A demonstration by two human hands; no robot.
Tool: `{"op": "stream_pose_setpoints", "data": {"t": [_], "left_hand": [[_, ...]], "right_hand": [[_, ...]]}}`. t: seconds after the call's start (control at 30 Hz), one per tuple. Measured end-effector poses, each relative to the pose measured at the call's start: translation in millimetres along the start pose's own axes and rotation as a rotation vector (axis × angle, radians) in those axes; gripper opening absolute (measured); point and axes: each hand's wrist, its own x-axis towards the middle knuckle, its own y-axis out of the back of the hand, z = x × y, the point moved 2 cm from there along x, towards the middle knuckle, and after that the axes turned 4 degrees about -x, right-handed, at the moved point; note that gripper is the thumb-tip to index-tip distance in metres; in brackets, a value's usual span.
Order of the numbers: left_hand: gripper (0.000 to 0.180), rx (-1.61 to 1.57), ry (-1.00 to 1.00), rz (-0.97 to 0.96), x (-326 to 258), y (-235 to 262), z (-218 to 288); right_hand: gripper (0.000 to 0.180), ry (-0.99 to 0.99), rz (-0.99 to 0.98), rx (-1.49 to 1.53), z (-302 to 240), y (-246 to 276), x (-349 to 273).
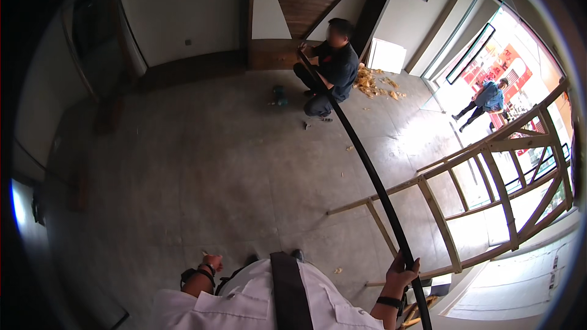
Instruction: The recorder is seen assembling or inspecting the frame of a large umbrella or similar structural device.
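Note:
My right hand [400, 274] is closed around a long black strip [381, 193], which bends in the fisheye view and runs away from me across the room. At its far end a crouching co-worker [337, 68] in dark clothes has a raised hand on the strip. My left hand [212, 263] hangs low at my side with its fingers curled. Whatever it may hold is too small to make out. Dark bands circle both my wrists.
A wooden ladder-like frame [441, 227] stands at the right, close to the strip. A dark teal tool [279, 96] lies near the co-worker, and crumpled yellowish wrapping [367, 80] lies behind. Outside the glass doorway is another person [487, 99].

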Motion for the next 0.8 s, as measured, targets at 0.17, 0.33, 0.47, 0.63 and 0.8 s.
{"op": "stream_pose_setpoints", "data": {"t": [0.17,0.33,0.47,0.63,0.8], "left_hand": [[0.031,0.035,-0.013,0.021,-11,-15,12],[0.028,0.059,-0.035,0.022,-9,-16,10],[0.028,0.048,0.019,-0.007,-12,-22,11],[0.024,-0.030,0.066,-0.002,-16,-36,16],[0.024,0.001,0.049,0.022,-12,-41,20]], "right_hand": [[0.044,-0.025,0.009,0.011,-3,-3,-9],[0.042,-0.041,0.024,0.016,-5,5,-3],[0.040,-0.043,0.016,0.015,-8,5,-3],[0.038,-0.034,0.020,0.030,-7,1,-4],[0.035,-0.060,0.015,0.027,-4,1,1]]}}
